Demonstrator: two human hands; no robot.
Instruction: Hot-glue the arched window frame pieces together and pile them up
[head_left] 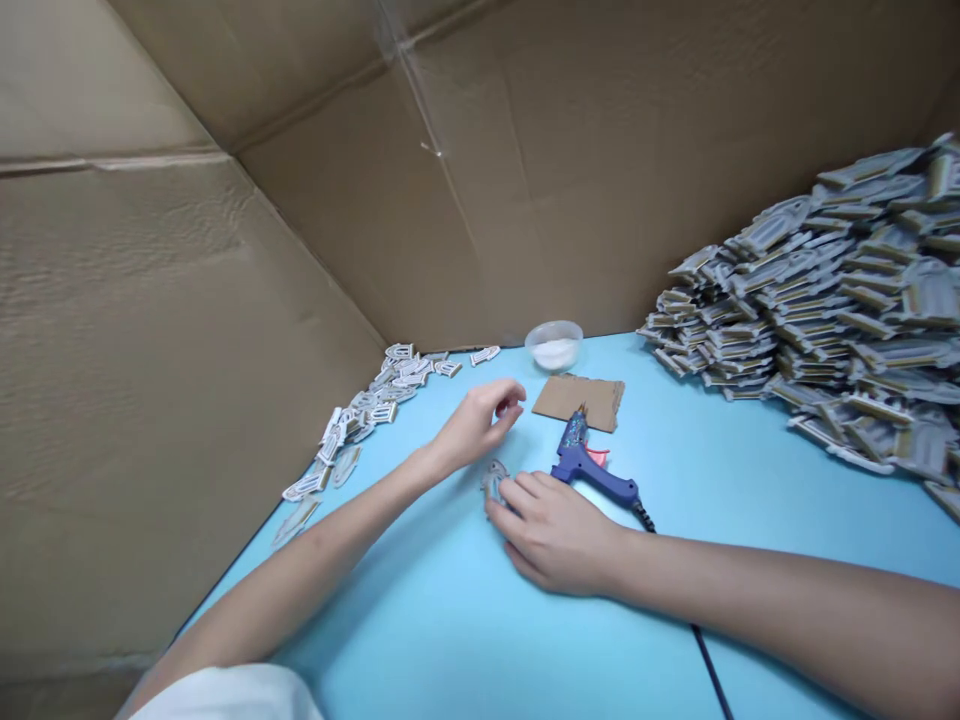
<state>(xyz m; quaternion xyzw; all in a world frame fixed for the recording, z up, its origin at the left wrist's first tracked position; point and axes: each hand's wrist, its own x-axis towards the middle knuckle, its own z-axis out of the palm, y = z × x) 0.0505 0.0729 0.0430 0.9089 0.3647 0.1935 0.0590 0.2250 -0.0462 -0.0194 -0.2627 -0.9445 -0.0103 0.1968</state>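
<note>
My left hand (478,425) hangs just above the blue table with its fingers loosely curled, and nothing shows in it. My right hand (553,530) lies on the table, its fingertips on a small grey-and-white shaped piece (493,482), which they partly hide. Right next to that hand rests a blue hot glue gun (589,465) on its side, with a red trigger guard and a black cord (701,640). A torn cardboard square (577,402) lies just beyond the gun's nozzle.
A clear plastic bowl (553,346) holding white material stands at the table's far edge. Small white pieces (375,395) trail along the left wall. A big heap of grey stacked pieces (825,310) rises at the right. Cardboard walls (150,350) enclose the table (420,620).
</note>
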